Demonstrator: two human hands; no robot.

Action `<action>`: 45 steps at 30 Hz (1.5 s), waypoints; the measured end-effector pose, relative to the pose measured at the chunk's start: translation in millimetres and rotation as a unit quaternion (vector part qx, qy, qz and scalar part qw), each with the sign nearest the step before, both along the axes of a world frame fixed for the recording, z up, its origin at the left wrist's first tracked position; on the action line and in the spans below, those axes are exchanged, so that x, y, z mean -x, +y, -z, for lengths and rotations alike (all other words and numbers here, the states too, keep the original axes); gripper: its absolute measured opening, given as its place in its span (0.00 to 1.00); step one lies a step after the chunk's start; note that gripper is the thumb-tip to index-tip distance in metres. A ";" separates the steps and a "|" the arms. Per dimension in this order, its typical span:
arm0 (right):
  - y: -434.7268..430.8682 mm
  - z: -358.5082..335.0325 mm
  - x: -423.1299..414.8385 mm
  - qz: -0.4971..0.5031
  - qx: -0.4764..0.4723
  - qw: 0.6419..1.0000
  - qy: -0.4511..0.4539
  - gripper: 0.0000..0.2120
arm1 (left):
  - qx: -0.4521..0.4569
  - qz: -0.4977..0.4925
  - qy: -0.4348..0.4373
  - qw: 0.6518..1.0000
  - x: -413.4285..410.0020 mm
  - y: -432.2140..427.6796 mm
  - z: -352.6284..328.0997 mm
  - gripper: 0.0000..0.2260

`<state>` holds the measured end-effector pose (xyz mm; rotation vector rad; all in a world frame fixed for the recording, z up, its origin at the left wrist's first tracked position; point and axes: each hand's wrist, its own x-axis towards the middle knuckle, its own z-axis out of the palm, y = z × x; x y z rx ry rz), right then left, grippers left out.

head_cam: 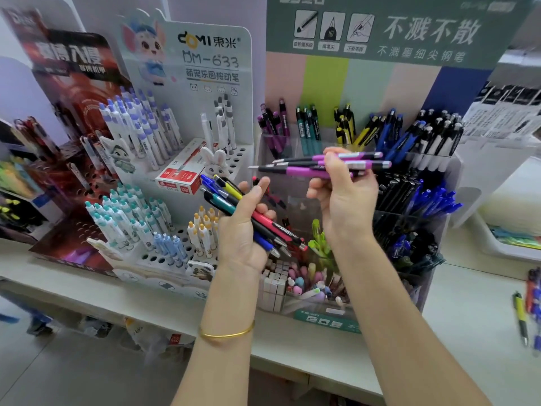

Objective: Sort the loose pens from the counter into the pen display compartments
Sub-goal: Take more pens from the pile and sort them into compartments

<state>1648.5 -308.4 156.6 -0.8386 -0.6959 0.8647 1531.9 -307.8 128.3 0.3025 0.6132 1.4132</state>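
Purple pens (325, 165), three or so, lie level in the right hand (344, 197), pinched at frame centre before the clear pen display (433, 183). Left hand (243, 230) clasps a mixed bundle of pens (248, 218); loose pens (527, 312) sit on the counter (468, 317), far right.

I observe the left hand (246, 230) gripping mixed pens (251, 218); the right hand (342, 194) pinches purple pens (322, 165) before the pen display (424, 183).
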 end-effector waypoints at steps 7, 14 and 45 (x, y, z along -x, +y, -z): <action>51.5 -40.3 -5.5 0.110 -0.034 0.962 -0.247 0.02 | -0.012 0.025 0.091 0.995 7.0 13.8 -11.6 0.07; 81.7 -47.7 -6.9 0.169 -0.022 0.939 -0.299 0.09 | -0.047 0.096 0.134 0.985 8.1 31.0 -25.4 0.07; 140.3 -85.2 14.6 0.138 0.160 0.647 -0.733 0.20 | -0.090 0.189 0.139 0.968 20.0 72.8 -50.3 0.08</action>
